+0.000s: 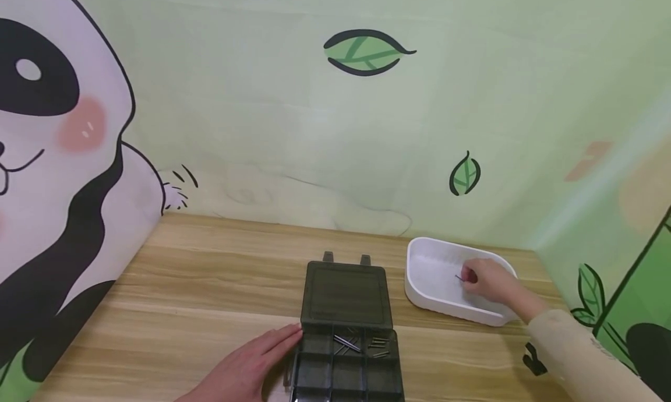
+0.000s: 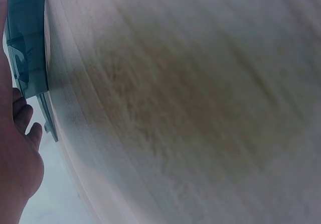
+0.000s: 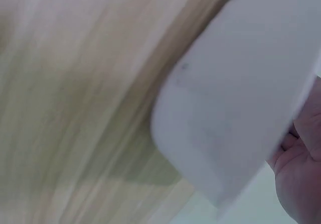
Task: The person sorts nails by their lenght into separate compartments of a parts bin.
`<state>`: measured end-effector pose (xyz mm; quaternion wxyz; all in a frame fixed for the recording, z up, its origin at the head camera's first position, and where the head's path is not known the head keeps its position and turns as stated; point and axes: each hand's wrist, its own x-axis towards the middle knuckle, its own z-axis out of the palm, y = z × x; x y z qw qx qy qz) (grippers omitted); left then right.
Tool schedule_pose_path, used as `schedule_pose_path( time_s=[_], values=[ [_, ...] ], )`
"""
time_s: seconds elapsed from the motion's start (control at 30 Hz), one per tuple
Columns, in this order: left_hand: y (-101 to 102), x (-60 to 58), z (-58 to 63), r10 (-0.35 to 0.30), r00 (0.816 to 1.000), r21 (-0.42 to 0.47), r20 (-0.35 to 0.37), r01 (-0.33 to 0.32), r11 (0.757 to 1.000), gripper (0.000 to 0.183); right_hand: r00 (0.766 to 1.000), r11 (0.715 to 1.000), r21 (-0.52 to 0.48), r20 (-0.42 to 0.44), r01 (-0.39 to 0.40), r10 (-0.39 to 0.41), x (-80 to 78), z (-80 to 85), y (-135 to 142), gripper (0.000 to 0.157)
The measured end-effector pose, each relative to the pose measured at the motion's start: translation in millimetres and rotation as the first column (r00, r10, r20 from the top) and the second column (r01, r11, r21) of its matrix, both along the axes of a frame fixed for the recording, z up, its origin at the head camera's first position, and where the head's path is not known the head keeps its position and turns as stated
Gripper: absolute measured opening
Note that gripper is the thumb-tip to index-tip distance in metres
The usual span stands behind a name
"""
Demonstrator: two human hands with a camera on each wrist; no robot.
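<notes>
In the head view, a dark see-through compartment box [image 1: 346, 364] stands with its lid [image 1: 346, 294] folded back. My left hand [image 1: 251, 361] rests against the box's left side with its fingers nearly straight. Thin silver metal pins [image 1: 347, 344] lie in the top middle compartment, and shorter brassy ones [image 1: 378, 345] in the top right one. Over the white tray [image 1: 445, 313], my right hand [image 1: 487, 279] pinches a small nail-like metal pin [image 1: 458, 278]. In the right wrist view the tray's wall [image 3: 230, 98] hides the fingertips.
Wood-grain tabletop [image 1: 220, 268] lies under both containers. A printed cloth backdrop [image 1: 236, 99] rises directly behind the table and along its sides. The tray sits at the back right, to the right of the box's lid.
</notes>
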<state>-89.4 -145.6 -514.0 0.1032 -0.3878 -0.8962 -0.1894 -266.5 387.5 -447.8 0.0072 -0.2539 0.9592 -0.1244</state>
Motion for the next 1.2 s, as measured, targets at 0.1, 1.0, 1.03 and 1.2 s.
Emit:
schedule_pose_path(
  time_s=[0.1,1.0,1.03,1.2],
  values=[
    [-0.1,0.3,-0.4,0.004,1.0,-0.003,-0.002,-0.004,1.0,0.123,1.0,1.0,0.003,-0.025,-0.002,0.002,-0.2,7.9,-5.0,0.022],
    [0.5,0.3,2.6,0.011,1.0,-0.011,0.026,-0.011,1.0,0.12,0.959,0.957,-0.084,-0.074,-0.278,0.273,37.3,61.9,-98.3,0.019],
    [0.5,0.3,2.5,0.01,1.0,-0.011,0.026,-0.01,1.0,0.121,0.955,0.953,-0.083,-0.083,-0.29,0.284,38.6,60.8,-102.3,0.019],
    [1.2,0.1,2.3,0.008,1.0,-0.009,0.027,-0.008,1.0,0.124,0.935,0.932,-0.09,-0.099,-0.35,0.341,46.2,55.8,-124.5,0.02]
  ],
)
